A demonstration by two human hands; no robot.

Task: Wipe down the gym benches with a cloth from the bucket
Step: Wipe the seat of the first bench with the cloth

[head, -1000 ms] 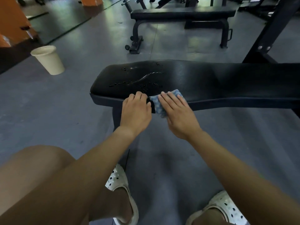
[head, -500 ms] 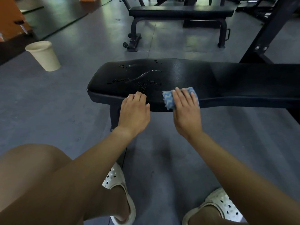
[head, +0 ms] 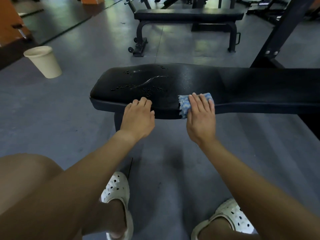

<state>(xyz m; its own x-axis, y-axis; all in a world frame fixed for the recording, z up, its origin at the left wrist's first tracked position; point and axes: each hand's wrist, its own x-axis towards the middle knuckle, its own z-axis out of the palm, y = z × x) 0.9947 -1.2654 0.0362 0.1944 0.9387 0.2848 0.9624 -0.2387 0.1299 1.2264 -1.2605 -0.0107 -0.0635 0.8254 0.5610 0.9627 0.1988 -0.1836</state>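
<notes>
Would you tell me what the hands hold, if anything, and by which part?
The right hand presses the blue cloth, across its middle, onto the bench; the left hand rests on it.

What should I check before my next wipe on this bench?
1. Cloth under right hand, on the near edge of the bench: ok.
2. Left hand rests on bench edge, apart from cloth: ok.
3. Droplets on bench's left end wiped: not ok.
4. Cloth wet enough: cannot tell.
5. Bucket upright on floor, to the left: ok.
</notes>
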